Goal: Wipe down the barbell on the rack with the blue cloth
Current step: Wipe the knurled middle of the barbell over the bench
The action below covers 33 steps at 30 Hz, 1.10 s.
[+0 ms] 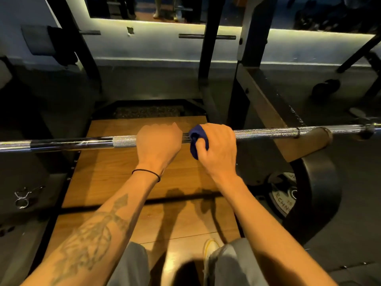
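Gripping the long knurled steel barbell (266, 133) mid-shaft, the right hand (218, 148) curls its fingers round the bunched dark-blue cloth (195, 141). Just beside, the left hand (157, 142) wraps bare steel. The bar runs left-right, apparently resting on the rack; unwiped shaft extends both ways.

Cloth (197, 141) in my right hand (218, 145): dark blue. Barbell (266, 133): silver, knurled. Platform (115, 174): brown wood. My wristband (146, 172): black.
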{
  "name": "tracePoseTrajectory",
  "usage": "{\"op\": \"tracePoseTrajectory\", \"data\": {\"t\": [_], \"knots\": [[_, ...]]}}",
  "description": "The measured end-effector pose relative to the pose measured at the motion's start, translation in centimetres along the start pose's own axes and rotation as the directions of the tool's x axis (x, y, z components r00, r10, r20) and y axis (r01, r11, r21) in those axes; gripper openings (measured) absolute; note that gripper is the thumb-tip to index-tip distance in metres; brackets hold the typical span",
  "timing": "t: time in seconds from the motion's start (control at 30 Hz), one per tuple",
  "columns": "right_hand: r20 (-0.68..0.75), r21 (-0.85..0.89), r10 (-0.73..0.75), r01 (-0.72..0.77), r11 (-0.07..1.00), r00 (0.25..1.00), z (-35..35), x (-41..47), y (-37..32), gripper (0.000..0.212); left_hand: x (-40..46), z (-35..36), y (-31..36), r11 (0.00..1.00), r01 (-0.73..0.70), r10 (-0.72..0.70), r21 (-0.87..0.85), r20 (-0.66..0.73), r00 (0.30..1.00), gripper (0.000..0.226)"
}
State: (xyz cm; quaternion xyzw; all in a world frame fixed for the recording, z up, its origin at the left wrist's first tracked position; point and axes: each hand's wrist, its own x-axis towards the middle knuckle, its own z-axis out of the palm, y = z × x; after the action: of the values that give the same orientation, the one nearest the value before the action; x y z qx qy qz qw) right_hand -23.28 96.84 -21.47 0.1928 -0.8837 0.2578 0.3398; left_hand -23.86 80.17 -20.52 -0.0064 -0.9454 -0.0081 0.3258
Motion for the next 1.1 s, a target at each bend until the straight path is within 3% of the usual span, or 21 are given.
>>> {"op": "tracePoseTrajectory", "data": {"t": [0.07,0.1,0.17,0.23,0.33,0.4,0.43,0.5,0.57,0.63,0.7,0.77,0.87,0.93,0.97,1.03,1.1], "knots": [[0.153,-0.007,-0.161,0.164,0.986,0.975,-1.9,0.4,2.3,0.031,-0.3,-0.2,0.0,1.000,-0.030,0.030,0.006,0.025,0.999,0.049],[0.183,-0.059,-0.144,0.157,0.986,0.973,-2.7,0.8,4.0,0.032,-0.3,-0.3,-0.1,0.999,-0.039,0.039,0.005,0.025,0.999,0.050],[0.079,-0.190,0.014,0.002,0.982,0.997,-4.3,1.1,7.4,0.025,-0.2,-0.4,0.0,1.000,-0.024,0.024,-0.005,0.019,1.000,0.052],[-0.086,-0.191,0.170,-0.183,0.964,0.982,-5.0,0.1,8.9,0.020,-0.1,-0.3,0.2,1.000,-0.001,0.001,-0.007,0.019,1.000,0.054],[-0.278,-0.100,0.410,-0.450,0.887,0.869,-2.6,-0.6,6.3,0.019,-0.1,-0.2,0.2,1.000,0.019,-0.018,-0.007,0.052,0.998,0.055],[-0.316,-0.016,0.488,-0.519,0.855,0.814,-0.4,0.4,3.1,0.017,-0.2,-0.3,0.2,1.000,0.028,-0.027,-0.011,0.055,0.998,0.052],[-0.282,-0.019,0.421,-0.443,0.896,0.862,0.2,0.7,1.7,0.016,-0.1,-0.3,0.3,0.999,0.030,-0.030,-0.010,0.056,0.998,0.051],[-0.077,-0.004,0.151,-0.152,0.988,0.986,0.4,0.1,0.3,0.023,-0.1,-0.3,0.2,0.999,0.035,-0.035,-0.002,0.080,0.996,0.051],[0.142,0.014,-0.125,0.124,0.992,0.982,-1.1,-0.1,1.8,0.036,-0.1,-0.3,0.2,1.000,0.029,-0.029,0.002,0.086,0.996,0.053],[0.242,-0.053,-0.160,0.178,0.983,0.957,-3.3,1.0,5.5,0.039,-0.2,-0.3,0.2,0.999,0.032,-0.032,-0.007,0.074,0.997,0.054],[0.123,-0.181,0.005,0.017,0.983,0.992,-5.3,1.3,9.0,0.031,-0.2,-0.4,0.2,0.999,0.036,-0.036,-0.012,0.061,0.998,0.054],[-0.059,-0.176,0.169,-0.176,0.968,0.984,-5.9,0.2,10.5,0.025,-0.3,-0.4,0.3,0.999,0.042,-0.041,-0.012,0.059,0.997,0.054],[-0.279,-0.075,0.398,-0.433,0.898,0.874,-3.3,-0.5,7.9,0.017,-0.3,-0.1,0.4,0.998,0.065,-0.064,-0.014,0.051,0.997,0.054],[-0.347,0.014,0.461,-0.487,0.873,0.817,-1.2,0.5,4.8,0.013,-0.3,0.0,0.4,0.997,0.081,-0.080,-0.015,0.032,0.996,0.053],[-0.318,0.006,0.404,-0.424,0.906,0.858,-0.6,0.5,3.6,0.014,-0.3,0.0,0.5,0.997,0.079,-0.078,-0.019,0.029,0.997,0.053],[-0.102,0.028,0.178,-0.176,0.984,0.979,-0.5,-0.5,2.1,0.025,-0.2,-0.1,0.4,0.998,0.066,-0.065,-0.020,0.037,0.997,0.053],[0.091,0.040,-0.100,0.096,0.995,0.991,-1.9,-1.0,3.7,0.041,-0.2,-0.2,0.4,0.998,0.056,-0.055,-0.017,0.054,0.997,0.054]]}}
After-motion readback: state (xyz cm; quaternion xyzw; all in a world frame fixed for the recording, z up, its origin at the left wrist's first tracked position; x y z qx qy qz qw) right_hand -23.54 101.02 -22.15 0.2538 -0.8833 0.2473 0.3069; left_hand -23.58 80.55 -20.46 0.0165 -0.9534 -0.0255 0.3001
